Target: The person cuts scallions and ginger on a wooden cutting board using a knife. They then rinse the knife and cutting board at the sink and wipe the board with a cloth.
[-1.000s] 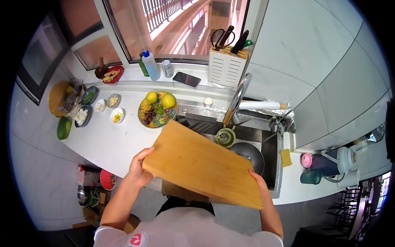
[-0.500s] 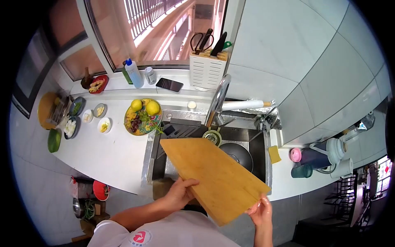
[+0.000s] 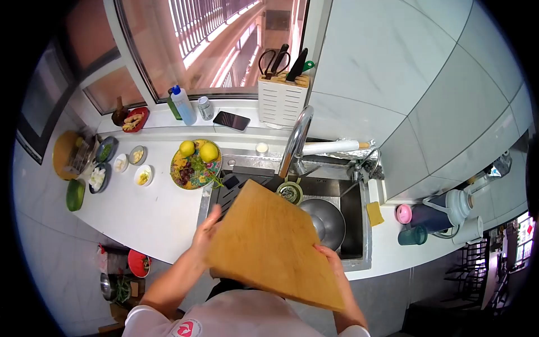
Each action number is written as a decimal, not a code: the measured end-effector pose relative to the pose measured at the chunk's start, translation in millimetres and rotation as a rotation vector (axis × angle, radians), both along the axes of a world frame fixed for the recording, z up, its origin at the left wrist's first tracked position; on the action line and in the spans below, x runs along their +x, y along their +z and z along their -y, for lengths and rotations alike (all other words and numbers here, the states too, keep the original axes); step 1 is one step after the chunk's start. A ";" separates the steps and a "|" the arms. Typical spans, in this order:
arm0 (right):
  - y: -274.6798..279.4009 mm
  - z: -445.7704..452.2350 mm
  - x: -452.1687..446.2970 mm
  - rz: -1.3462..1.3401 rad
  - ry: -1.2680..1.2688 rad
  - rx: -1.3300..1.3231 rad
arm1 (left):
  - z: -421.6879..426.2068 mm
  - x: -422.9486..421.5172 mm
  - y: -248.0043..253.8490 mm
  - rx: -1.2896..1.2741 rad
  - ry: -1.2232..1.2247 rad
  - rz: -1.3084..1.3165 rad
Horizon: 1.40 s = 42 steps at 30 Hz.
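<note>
A wooden cutting board [image 3: 275, 247] is held tilted above the front of the steel sink [image 3: 366, 224]. My left hand [image 3: 205, 233] is at the board's left edge, its fingers pointing up and slightly blurred; whether it grips the board is unclear. On the right edge, my right hand [image 3: 331, 259] holds the board, with part of the hand hidden behind it. Beyond the board, a metal pan [image 3: 331, 224] and a green-rimmed strainer [image 3: 289, 192] sit in the sink. A dark rack [image 3: 229, 194] lies at the sink's left side.
A fruit plate [image 3: 196, 180] and small bowls [image 3: 144, 175] of ingredients stand on the left counter. The tap [image 3: 297, 135] rises behind the sink, near a knife block [image 3: 282, 101]. A yellow sponge [image 3: 374, 214], pink bowl [image 3: 403, 213] and large jug [image 3: 443, 212] are at the right.
The board has turned in my hands and moved slightly left since half a second ago. My left hand has shifted left to its side edge, and more of the pan shows.
</note>
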State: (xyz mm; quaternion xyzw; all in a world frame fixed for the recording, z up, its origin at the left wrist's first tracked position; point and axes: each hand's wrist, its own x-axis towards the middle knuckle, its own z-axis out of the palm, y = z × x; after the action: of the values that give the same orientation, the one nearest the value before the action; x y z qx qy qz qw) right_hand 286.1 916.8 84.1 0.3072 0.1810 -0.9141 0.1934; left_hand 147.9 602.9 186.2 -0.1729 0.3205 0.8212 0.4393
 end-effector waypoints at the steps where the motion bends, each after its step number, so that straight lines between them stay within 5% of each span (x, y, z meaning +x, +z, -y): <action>1: 1.9 7.4 -2.8 -0.033 -0.021 -0.120 | 1.9 7.0 4.5 0.192 0.104 -0.013; 3: -0.8 30.3 -8.8 0.017 -0.101 -0.085 | 11.7 39.9 -5.8 0.285 0.156 -0.216; 5: -3.5 50.1 -13.9 0.071 -0.178 -0.043 | 10.3 62.7 -0.4 0.077 0.221 -0.421; 8: -6.7 69.9 -18.0 0.018 -0.144 0.113 | 3.7 61.7 4.8 -0.266 0.249 -0.271; 12: -30.8 59.3 -18.4 -0.065 -0.132 0.072 | 17.3 51.2 2.4 -0.230 0.251 -0.281; 14: -48.6 19.4 -22.7 -0.189 0.336 0.093 | 23.7 43.3 -2.3 -0.234 0.302 -0.256; 16: -49.3 -0.6 -45.2 0.002 0.385 0.584 | 33.5 33.1 2.0 -0.242 0.293 -0.244; 18: -154.6 -48.1 -78.0 0.038 0.443 1.078 | 44.6 26.8 2.1 -0.255 0.274 -0.197; 20: -125.9 -60.7 -113.9 -0.024 0.394 1.128 | 42.6 21.6 1.9 -0.297 0.303 -0.239; 22: -111.3 -59.6 -148.3 -0.030 0.277 1.959 | 41.5 16.2 6.2 -0.341 0.333 -0.280; 26: -160.5 -85.6 -254.3 -0.335 -0.494 1.660 | 48.9 3.5 31.1 -0.318 0.298 -0.322; 27: -148.0 -81.1 -264.6 -0.332 -0.497 1.653 | 50.8 1.4 34.7 -0.283 0.260 -0.311; 29: -112.2 -71.0 -272.0 -0.481 -0.434 1.110 | 49.9 0.6 38.2 -0.310 0.266 -0.294; 40: -129.8 -40.1 -248.8 -0.440 -0.486 1.204 | 32.7 0.2 28.2 -0.291 0.199 -0.252; 42: -108.3 10.8 -227.9 -0.220 -0.575 1.777 | 29.9 0.7 32.8 -0.369 0.176 -0.265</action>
State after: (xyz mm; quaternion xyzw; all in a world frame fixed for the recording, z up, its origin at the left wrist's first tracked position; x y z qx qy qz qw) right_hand 58.2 906.0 -24.1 0.2869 0.7468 -0.4774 -0.3635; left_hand 148.7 573.1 219.0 -0.1682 0.5034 0.7995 0.2811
